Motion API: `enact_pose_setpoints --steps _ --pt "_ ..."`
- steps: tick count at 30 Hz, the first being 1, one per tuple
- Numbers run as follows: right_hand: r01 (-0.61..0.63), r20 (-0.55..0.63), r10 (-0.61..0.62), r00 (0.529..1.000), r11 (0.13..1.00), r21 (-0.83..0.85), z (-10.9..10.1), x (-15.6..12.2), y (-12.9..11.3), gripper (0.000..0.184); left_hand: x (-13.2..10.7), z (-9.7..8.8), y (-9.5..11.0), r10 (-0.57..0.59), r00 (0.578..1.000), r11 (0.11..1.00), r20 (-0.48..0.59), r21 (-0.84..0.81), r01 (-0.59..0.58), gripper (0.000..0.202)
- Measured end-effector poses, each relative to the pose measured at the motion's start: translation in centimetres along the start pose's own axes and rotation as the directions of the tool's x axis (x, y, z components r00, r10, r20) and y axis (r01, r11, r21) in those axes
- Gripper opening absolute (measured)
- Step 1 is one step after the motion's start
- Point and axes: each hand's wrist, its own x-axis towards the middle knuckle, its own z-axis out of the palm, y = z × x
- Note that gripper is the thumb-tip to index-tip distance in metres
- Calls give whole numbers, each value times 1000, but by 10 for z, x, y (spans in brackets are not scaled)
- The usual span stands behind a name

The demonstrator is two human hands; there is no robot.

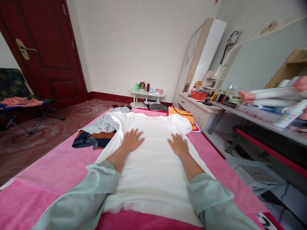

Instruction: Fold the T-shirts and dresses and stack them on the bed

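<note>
A white T-shirt (155,172) lies spread out on a pink cover (55,169), its neck end away from me and its hem towards me. My left hand (131,140) rests flat on the upper left part of the shirt, fingers spread. On the upper right part, my right hand (178,144) lies flat in the same way, fingers apart. Neither hand grips the cloth. Soft creases run across the shirt's middle and lower part.
Rumpled grey clothing (105,123) and a brown and navy garment (96,139) lie left of the shirt. A folded orange garment (183,114) is at the far right. A cluttered grey table (259,116) stands along the right side, a folding chair (21,99) at left.
</note>
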Motion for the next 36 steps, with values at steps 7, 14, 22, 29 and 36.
enact_pose_setpoints --steps 7,14,22,29,36 --pt "-6 7 6 1000 1000 -22 -1 0 -1 66 0 1 0 8 1000 1000 -18 12 -8 59" --pt "-16 -44 14 999 999 -45 2 -1 -4 70 0 0 1 -8 1000 1000 -1 -2 8 58" --pt "48 -268 -93 959 984 -171 -1 -8 -11 76 2 4 -1 14 1000 1000 -28 4 -14 60" --pt "61 -319 -121 940 979 -193 -5 -10 -13 81 0 0 1 -3 1000 1000 -13 -3 3 58" --pt "143 -467 -218 857 971 -190 -6 -12 -15 81 2 5 -1 4 999 1000 -37 0 -5 58"
